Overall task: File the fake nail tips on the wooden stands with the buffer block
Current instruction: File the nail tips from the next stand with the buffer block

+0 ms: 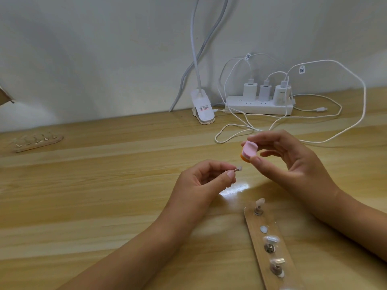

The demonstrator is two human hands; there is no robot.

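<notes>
Filing step, with one tip held off its stand. My left hand [201, 181] pinches, between thumb and forefinger, the thin peg [294, 171] that carries a single nail tip [302, 168]; the tip points out from the fingers toward my right hand. My right hand [293, 162] grips the buffer block [248, 152] between thumb and fingertips, its pink face turned up toward me and an orange layer beneath. The block hangs just above and to the right of the tip, near it but apart, so I judge that no stroke is being made at this instant. Below my right wrist a wooden stand [272, 243] lies on the bench [104, 206], carrying other tips [260, 201] along its length; one spot shows only a pale disc. A second wooden stand [37, 141] lies well beyond my left hand. The next move, as I judge it, calls for closing the small gap, laying the pink face on the tip's edge, and stroking lightly while the left pinch keeps the peg from twisting.
</notes>
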